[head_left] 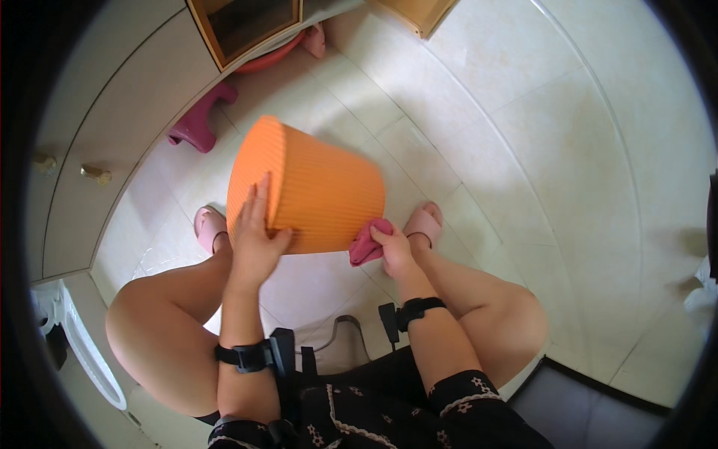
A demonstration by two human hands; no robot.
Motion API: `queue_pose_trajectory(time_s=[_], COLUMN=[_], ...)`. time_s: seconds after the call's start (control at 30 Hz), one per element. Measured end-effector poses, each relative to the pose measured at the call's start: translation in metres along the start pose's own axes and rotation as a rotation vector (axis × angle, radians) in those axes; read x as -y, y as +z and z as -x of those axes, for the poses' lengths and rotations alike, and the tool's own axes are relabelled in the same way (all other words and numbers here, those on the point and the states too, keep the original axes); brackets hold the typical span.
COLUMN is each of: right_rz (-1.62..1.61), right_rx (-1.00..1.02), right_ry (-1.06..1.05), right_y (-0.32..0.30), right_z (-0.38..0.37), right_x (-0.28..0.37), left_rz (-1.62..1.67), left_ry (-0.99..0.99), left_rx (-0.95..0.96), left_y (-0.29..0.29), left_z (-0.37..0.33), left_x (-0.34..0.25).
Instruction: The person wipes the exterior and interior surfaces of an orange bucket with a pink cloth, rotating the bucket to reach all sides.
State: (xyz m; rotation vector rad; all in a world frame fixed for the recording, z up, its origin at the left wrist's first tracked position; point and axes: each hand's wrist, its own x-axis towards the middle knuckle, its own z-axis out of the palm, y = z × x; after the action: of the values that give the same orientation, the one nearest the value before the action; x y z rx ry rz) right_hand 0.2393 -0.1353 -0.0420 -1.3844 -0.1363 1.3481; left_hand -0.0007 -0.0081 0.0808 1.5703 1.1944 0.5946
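Note:
An orange ribbed wastebasket [325, 187] lies tilted on its side between my knees, its closed base turned to the left. My left hand [258, 243] grips the base's near edge, with the fingers spread along the base and the thumb against the side wall. In my right hand [396, 251] is a bunched pink cloth [368, 243], held against the wastebasket's near right end. The inside of the wastebasket is hidden from view.
Pale floor tiles surround my feet in pink slippers [425, 221]. At the far left stand a magenta stool [202, 123] and a red basin [273, 58] under cabinets with knobs [96, 175]. A dark-rimmed panel [591, 408] lies at the lower right.

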Motion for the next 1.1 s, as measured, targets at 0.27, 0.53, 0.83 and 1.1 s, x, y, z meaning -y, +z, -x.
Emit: queue_pose_trajectory(time_s=[0.27, 0.53, 0.83, 1.1], right_rz=[1.112, 0.753, 0.054, 1.095], right_rx=[-0.346, -0.567, -0.475, -0.364], right_ry=[-0.005, -0.387, -0.655, -1.081], right_y=[0.014, -0.05, 0.009, 0.071], right_z=[0.014, -0.01, 0.019, 0.028], right_x=[0.005, 0.042, 0.112, 0.086], left_rz=[-0.691, -0.799, -0.891, -0.519], left_ry=[0.23, 0.288, 0.459, 0.172], left_rx=[-0.028, -0.005, 0.111, 0.151], left_y=[0.044, 0.084, 0.082, 0.028], left_z=[0.019, 0.043, 0.052, 0.026], left_x=[-0.033, -0.035, 0.014, 0.002])
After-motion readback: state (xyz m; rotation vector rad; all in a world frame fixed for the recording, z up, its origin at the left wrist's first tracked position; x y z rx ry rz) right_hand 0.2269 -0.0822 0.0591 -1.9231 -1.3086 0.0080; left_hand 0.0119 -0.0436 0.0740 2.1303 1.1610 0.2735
